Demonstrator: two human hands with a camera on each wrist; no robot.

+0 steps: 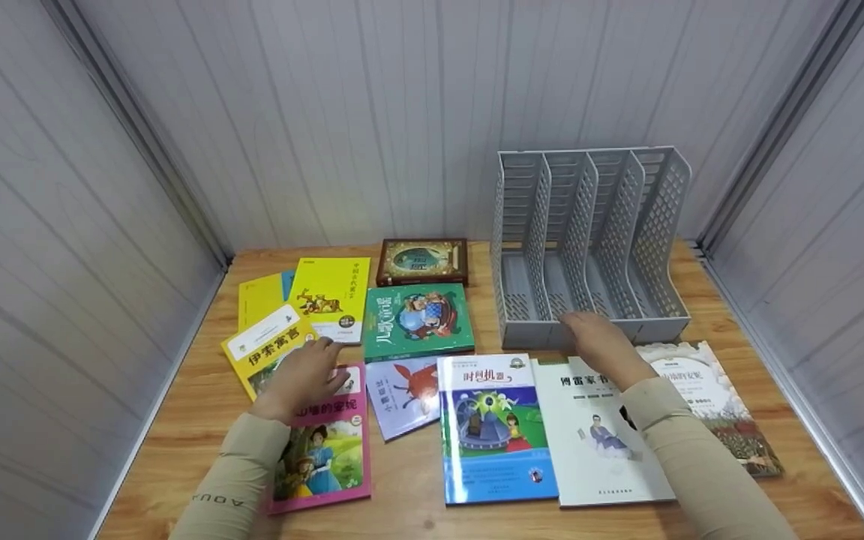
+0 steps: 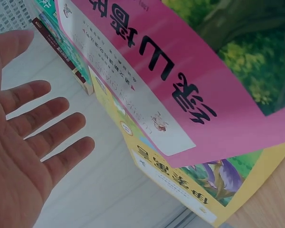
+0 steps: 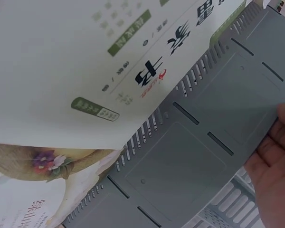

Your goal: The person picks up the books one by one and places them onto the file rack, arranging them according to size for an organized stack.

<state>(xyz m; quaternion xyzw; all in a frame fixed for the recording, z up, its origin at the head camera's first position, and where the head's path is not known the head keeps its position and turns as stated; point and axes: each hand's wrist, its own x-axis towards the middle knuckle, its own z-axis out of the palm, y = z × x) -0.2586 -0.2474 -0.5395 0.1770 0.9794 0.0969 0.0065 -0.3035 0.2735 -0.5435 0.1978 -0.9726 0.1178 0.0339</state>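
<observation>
My left hand (image 1: 303, 379) hovers over the left-hand books, its fingers spread and nothing held. Below it lie a pink-covered book (image 1: 327, 476) and a yellow book (image 1: 267, 341) partly under it. The left wrist view shows the open palm beside the pink book's title strip (image 2: 128, 85). My right hand (image 1: 606, 349) grips the front rim of a grey file holder (image 1: 526, 334), a rack with several upright slots. In the right wrist view its fingers (image 3: 270, 147) curl over the holder's edge. A white book (image 1: 604, 476) lies below that forearm.
Between the hands lie a blue-and-white book (image 1: 496, 465), a lilac book (image 1: 402, 397) and a green book (image 1: 387, 326). A thick brown book (image 1: 424, 259) sits behind them. More yellow books (image 1: 334, 289) lie back left, and a floral book (image 1: 732, 420) at right. Panel walls (image 1: 364, 112) enclose the table.
</observation>
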